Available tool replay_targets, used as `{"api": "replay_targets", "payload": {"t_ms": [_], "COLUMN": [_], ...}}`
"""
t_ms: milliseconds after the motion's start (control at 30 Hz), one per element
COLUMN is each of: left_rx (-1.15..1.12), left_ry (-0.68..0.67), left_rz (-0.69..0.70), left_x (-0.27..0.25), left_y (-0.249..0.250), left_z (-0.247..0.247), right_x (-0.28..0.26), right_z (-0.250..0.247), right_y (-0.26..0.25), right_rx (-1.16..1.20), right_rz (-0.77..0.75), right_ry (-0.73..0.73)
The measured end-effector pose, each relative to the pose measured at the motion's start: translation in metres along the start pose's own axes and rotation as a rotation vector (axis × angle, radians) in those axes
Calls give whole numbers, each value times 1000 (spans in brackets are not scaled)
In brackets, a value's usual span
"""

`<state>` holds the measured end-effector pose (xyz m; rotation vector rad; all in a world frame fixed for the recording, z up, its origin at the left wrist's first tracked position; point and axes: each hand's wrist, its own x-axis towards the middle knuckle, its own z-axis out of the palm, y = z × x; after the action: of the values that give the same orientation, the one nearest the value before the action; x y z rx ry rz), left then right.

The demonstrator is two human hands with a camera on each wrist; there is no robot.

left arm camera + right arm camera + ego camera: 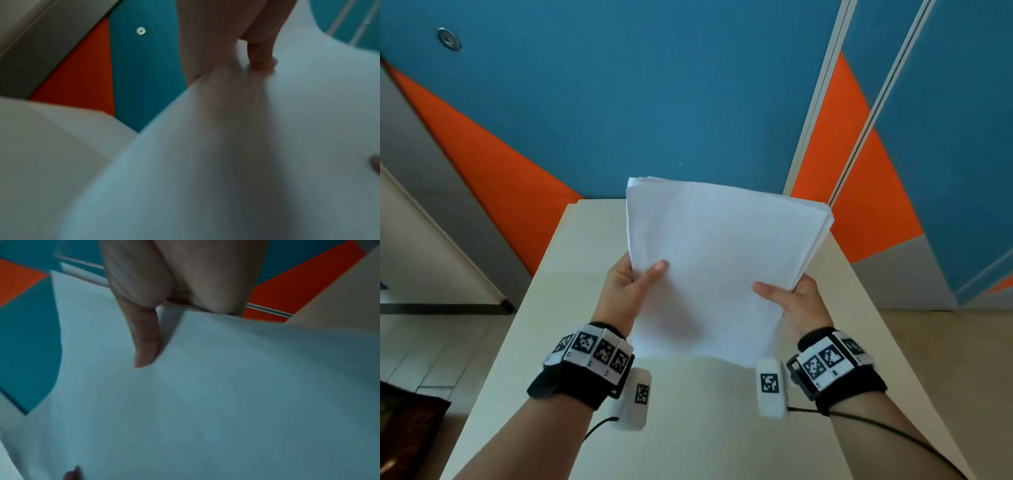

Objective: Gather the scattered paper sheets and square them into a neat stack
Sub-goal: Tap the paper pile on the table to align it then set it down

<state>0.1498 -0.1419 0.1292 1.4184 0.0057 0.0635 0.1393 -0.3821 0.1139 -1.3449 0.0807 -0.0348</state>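
A stack of white paper sheets (715, 263) is held up off the cream table (558, 342), tilted slightly to the right. Its far edges are slightly uneven at the top corners. My left hand (633, 277) grips the stack's left edge, thumb on the top sheet, fingers hidden behind. My right hand (791, 298) grips the right edge the same way. In the left wrist view the paper (246, 162) fills the frame below the left hand (261, 65). In the right wrist view the right hand's thumb (146, 344) lies on the top sheet (226, 402).
The narrow cream table runs away from me to a blue and orange panelled wall (654, 102). Floor drops off on both long sides of the table. A round metal lock (449, 38) sits on the wall at upper left.
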Motion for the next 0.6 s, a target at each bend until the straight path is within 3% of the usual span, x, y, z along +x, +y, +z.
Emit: {"api": "replay_targets", "payload": {"t_ms": [267,600], "left_rx": [158,39], "left_ry": [-18,113], "left_rz": [-66,96], "left_x": [-12,0], "left_y": [-32,-20], "left_z": [-16,-11], "right_x": [-7,-1], "right_z": [5,1], "right_y": [19,12], "right_rx": [-204,-184], "right_rz": [93,21], "right_ry": [-9,5]}}
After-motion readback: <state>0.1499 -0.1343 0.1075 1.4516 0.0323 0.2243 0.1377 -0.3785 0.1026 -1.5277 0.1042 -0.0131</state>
